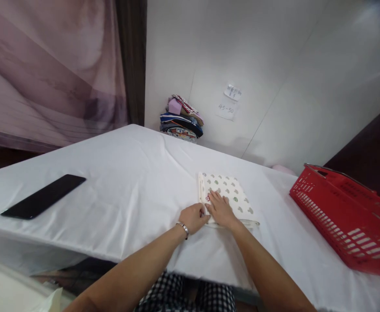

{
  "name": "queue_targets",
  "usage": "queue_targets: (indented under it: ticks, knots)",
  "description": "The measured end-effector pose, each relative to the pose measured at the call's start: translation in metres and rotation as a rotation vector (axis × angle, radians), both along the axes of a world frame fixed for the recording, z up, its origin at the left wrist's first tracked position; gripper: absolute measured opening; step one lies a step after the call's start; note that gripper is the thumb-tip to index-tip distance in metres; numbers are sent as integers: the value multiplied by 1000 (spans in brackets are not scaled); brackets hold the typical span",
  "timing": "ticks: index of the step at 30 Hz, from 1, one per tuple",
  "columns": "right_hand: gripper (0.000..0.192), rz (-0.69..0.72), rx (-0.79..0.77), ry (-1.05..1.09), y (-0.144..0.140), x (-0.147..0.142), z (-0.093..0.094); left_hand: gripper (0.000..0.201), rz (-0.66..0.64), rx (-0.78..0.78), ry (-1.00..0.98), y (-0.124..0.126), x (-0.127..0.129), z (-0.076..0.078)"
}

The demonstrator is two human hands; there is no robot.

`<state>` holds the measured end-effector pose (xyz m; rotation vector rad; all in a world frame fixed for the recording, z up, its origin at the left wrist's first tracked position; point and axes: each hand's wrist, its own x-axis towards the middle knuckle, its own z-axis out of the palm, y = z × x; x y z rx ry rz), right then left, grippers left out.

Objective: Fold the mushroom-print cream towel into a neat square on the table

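Head view, looking forward and down onto a worktop [118, 182] draped in smooth white fabric with shallow creases. Folded cloth [227, 195], a flat, roughly square piece of cream textile printed with small grey and green motifs, lies near the worktop's front edge, slightly right of centre. Right hand [221, 209] rests flat on the cloth's near part, its fingers [216, 198] extended and spread, pressing rather than gripping. Left hand [194, 218] sits at the cloth's near-left corner, touching the right hand, its fingers curled loosely inward at the cloth's edge; whether they pinch the fabric cannot be told. Bracelet [183, 227], thin and metallic, circles the left wrist. Phone [43, 196], a slim black glossy slab, lies well apart at the left of the worktop. Basket [346, 216], red rigid plastic with slotted lattice walls, stands at the right edge. Stack of folded garments [181, 119], multicoloured, sits at the far corner against a white wall, beside two small paper notes [229, 104].
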<state>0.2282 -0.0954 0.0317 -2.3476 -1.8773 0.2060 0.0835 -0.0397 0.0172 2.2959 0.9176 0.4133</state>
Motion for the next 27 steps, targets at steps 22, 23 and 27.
queue_targets:
  ticks: [22, 23, 27]
  knots:
    - [62, 171, 340, -192, -70, 3, -21, 53, 219, -466, -177, 10, 18, -2]
    - [64, 177, 331, -187, -70, 0, -19, 54, 229, -519, -186, 8, 21, 0]
    - [70, 147, 409, -156, -79, -6, -22, 52, 260, -711, -283, -13, 33, 10]
